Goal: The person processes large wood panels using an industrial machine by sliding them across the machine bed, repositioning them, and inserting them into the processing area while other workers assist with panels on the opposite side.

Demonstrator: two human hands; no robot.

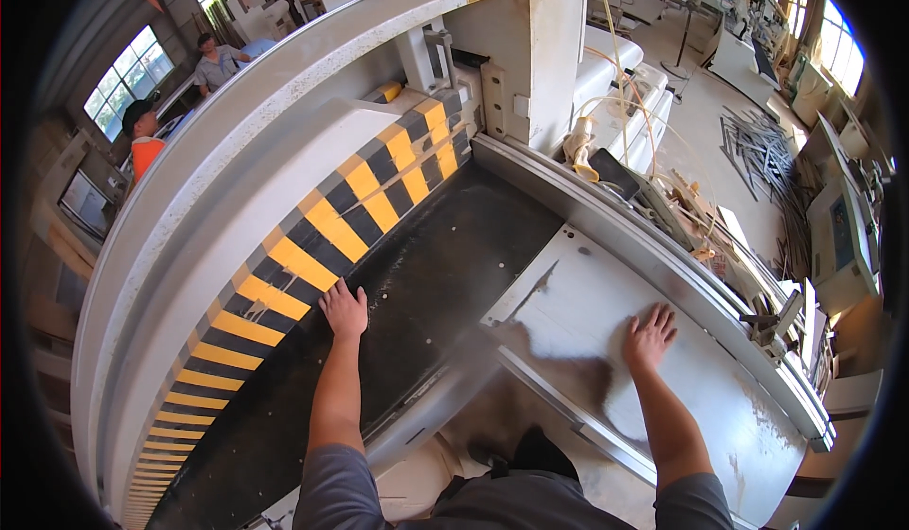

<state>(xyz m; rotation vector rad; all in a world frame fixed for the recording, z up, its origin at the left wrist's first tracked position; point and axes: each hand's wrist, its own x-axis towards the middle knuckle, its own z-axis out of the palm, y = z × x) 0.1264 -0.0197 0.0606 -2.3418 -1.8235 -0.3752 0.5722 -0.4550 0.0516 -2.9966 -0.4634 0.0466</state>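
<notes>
Dark grey sleeves (336, 487) lie nearest; the left hand (346, 314), open, is at the yellow-and-black guard (327, 225) over a scuffed black bed (459, 257); the right hand (650, 343), also open, rests on the shiny side table (705, 402) alongside. A metal rail (615, 244) separates it from wood scraps (677, 208).

Dark strips (769, 153) lie heaped — right; windows (130, 78) glow.

Left window (129, 78): multi-paned, bright
Wall (170, 26) beside it: dim grey
Right window (842, 45): paned, glaring with daylight
Floor (699, 123): pale grey, dark strips (757, 151) heaped on it
Light: brightest at the windows
</notes>
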